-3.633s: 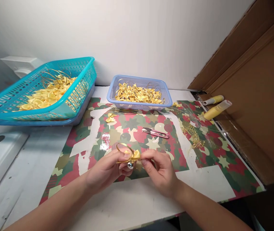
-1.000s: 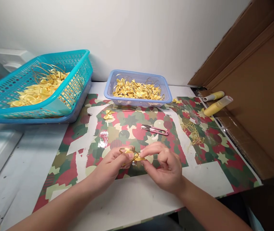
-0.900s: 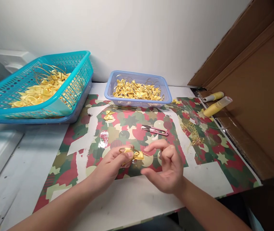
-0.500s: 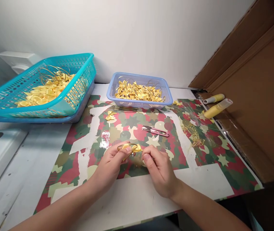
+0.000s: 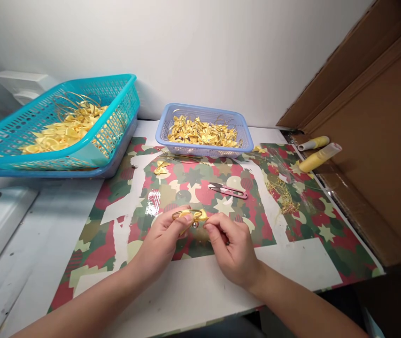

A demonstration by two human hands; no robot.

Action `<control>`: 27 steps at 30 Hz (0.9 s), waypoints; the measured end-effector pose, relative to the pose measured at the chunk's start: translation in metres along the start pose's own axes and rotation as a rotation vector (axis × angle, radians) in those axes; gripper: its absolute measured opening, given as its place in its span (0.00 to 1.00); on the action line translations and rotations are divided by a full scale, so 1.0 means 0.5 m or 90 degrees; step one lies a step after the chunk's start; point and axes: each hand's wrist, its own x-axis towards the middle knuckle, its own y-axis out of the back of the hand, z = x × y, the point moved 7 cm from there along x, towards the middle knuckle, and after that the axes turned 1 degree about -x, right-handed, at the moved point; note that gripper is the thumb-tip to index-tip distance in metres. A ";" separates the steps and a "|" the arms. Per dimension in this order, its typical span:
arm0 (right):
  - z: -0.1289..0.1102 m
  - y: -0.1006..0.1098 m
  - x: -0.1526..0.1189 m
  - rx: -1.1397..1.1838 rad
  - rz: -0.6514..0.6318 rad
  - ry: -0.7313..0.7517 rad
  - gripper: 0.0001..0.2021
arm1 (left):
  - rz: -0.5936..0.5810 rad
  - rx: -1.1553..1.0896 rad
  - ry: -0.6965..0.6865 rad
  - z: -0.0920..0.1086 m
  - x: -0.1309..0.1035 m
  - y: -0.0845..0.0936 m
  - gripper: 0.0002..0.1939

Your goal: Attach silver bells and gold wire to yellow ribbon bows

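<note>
A yellow ribbon bow with a thin gold cord loop and a small round bell is pinched between the thumb and fingers of my left hand. Close by on the right, my right hand has its thumb and forefinger pressed together at the bow's right side; what they grip is too small to make out. Beyond my hands, pink-handled thread snips lie on the patterned sheet. One loose yellow bow rests further back.
A blue basket of yellow bows stands at the back. At the left, a teal basket of yellow bows sits on another basket. Gold cords lie at the right, near two yellow tubes and a cardboard wall.
My right thumb and forefinger have shifted slightly left, closer to the bow. My left hand keeps its grip on the bow, and the bell shows more clearly.
</note>
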 end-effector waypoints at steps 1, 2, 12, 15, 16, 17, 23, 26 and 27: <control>0.000 0.000 0.000 0.001 0.000 0.001 0.08 | -0.001 -0.006 0.004 -0.002 0.000 0.000 0.18; 0.000 0.000 0.000 0.002 0.001 0.000 0.08 | -0.004 -0.015 0.010 -0.003 0.000 -0.001 0.18; 0.002 -0.003 0.000 0.010 -0.008 -0.017 0.08 | -0.007 -0.067 0.037 -0.008 0.003 -0.006 0.15; 0.003 -0.002 0.002 0.014 -0.006 -0.019 0.08 | -0.001 -0.060 0.040 -0.007 0.002 -0.005 0.15; 0.003 -0.002 0.002 0.017 -0.004 -0.019 0.08 | -0.001 -0.058 0.040 -0.007 0.001 -0.005 0.15; 0.003 -0.002 0.002 0.021 -0.002 -0.018 0.08 | -0.003 -0.060 0.040 -0.006 0.000 -0.006 0.15; 0.003 -0.003 0.001 0.027 -0.002 -0.017 0.08 | -0.016 -0.061 0.057 -0.010 0.000 -0.013 0.14; 0.004 -0.003 0.001 0.029 -0.003 -0.019 0.08 | -0.029 -0.051 0.059 -0.012 0.001 -0.014 0.14; 0.004 -0.003 0.001 0.029 -0.003 -0.019 0.08 | -0.029 -0.049 0.059 -0.012 0.001 -0.014 0.15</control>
